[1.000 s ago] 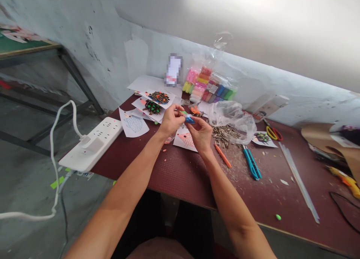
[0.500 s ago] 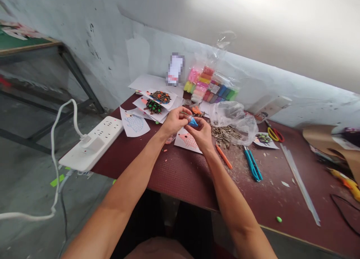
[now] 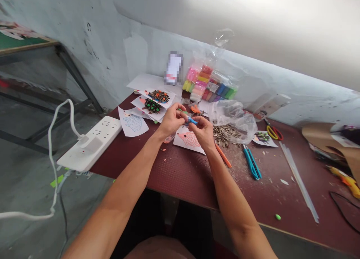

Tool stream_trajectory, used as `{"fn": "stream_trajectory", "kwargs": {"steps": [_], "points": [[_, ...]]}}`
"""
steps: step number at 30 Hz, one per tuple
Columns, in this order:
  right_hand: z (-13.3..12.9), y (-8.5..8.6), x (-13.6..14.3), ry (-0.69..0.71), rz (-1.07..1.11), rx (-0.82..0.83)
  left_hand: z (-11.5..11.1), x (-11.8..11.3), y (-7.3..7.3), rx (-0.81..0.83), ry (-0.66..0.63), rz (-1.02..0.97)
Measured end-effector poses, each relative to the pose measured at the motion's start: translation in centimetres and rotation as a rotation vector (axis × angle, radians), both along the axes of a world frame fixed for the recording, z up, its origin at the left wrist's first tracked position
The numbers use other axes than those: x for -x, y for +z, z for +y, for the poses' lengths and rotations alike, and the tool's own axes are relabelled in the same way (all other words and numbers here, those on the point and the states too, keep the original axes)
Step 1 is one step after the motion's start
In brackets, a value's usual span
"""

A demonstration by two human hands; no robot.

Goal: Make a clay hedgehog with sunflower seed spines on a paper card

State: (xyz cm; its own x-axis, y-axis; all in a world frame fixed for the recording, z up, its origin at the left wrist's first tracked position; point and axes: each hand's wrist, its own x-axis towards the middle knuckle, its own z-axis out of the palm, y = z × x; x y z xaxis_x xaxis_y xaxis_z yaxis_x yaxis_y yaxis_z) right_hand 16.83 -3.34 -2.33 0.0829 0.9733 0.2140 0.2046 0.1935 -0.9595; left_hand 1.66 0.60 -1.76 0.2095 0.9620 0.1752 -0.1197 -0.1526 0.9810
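Both hands meet above the table, closed on a small lump of blue modelling clay [image 3: 192, 120] that seems to be in clear wrap. My left hand [image 3: 174, 120] pinches its left end, and my right hand [image 3: 203, 130] grips its right end. Fingers hide much of it. Just below lies a card with a red hedgehog drawing [image 3: 188, 139], partly covered by my right hand. Striped sunflower seeds [image 3: 225, 134] are heaped to the right, beside a crumpled clear bag [image 3: 233, 118]. An orange pen-like stick [image 3: 223, 156] lies near my right wrist.
Hedgehog cards with seeds [image 3: 153, 106] and a blue drawing [image 3: 132, 123] lie left. Behind stand packs of coloured clay [image 3: 209, 87] and a blurred phone [image 3: 173, 68]. A power strip [image 3: 92, 142] sits at the left edge; teal cutter [image 3: 252, 163], scissors [image 3: 272, 132] and glue sticks [image 3: 299, 182] lie right.
The blue clay has turned from pointing downward to lying more level and stretched between my hands. My fingers have shifted slightly; more of the red hedgehog card shows.
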Motion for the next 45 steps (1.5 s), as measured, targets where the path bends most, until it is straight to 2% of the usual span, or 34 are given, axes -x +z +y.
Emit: {"fn": "stream_trajectory", "kwargs": {"steps": [5,9,13,17,21,25,33,36,41,45], "points": [[0.1,0.1,-0.3,0.042,0.150,0.096,0.3,0.2,0.0,0.068,0.028,-0.043],[0.1,0.3,-0.5,0.082,0.207,0.157,0.5,0.7,0.0,0.122,-0.080,0.028],[0.1,0.2,-0.4,0.061,0.186,0.145,0.3,0.9,0.0,0.150,-0.162,0.066],[0.3,0.0,-0.3,0.050,0.164,0.112,-0.2,0.6,0.4,0.115,-0.100,0.020],[0.2,-0.1,-0.1,0.027,0.154,0.071,-0.5,0.3,1.0,0.170,-0.048,-0.068],[-0.1,0.0,0.5,0.020,0.113,0.063,-0.6,0.3,1.3,0.196,-0.075,-0.148],[-0.1,0.0,0.1,0.051,0.041,0.095,-0.3,0.4,1.1,0.163,-0.101,-0.086],[0.0,0.0,-0.3,0.010,-0.022,-0.004,-0.2,0.7,1.2,0.164,-0.117,-0.085],[-0.3,0.1,-0.5,-0.035,-0.210,-0.202,-0.1,1.1,0.9,0.132,-0.240,-0.126],[-0.7,0.5,-0.3,-0.055,-0.337,-0.258,0.0,1.0,0.4,0.095,-0.215,-0.113]]}}
